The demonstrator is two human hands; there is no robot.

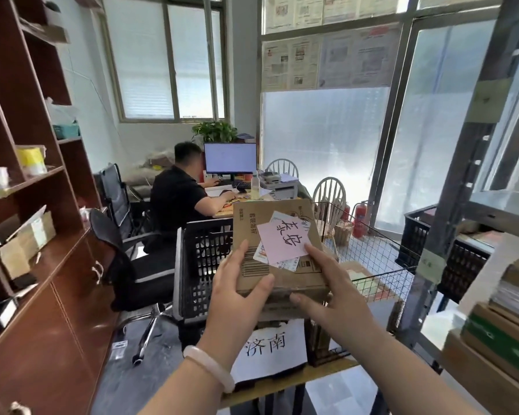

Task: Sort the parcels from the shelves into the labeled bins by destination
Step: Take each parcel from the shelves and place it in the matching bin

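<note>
Left hand [240, 283], with a pale bangle [209, 366] on the wrist: I see it gripping the near left corner of the flat brown cardboard parcel [294, 274], thumb across the near edge, one finger laid along the top over a barcode label. The other fingers are hidden beneath.

Right hand [330, 292]: it grips the near right corner, thumb pressed to the near face, forefinger stretched over the top and touching the pink paper note [282, 239]. The remaining fingers are out of sight behind the box.

The parcel is held in the air, tilted slightly, above the white paper sign [270, 345] and the black plastic crate [204, 265].

Writing: the pink note bears two handwritten characters, turned sideways, which I read as 泰安. The white sign reads 济南. Small print along the parcel's left edge is too small to read.

To the right, a wire mesh basket [381, 256] is partly hidden by the parcel. At the near right, stacked cardboard boxes [498, 348] on a grey metal rack [450, 235] are cut off by the frame. Brown wooden shelving [42, 205] stands at left.

Far: a seated person in a black shirt [180, 199] at a desk with a lit monitor [230, 158]. Newspaper sheets [291, 64] cover the upper window, their text illegible.
</note>
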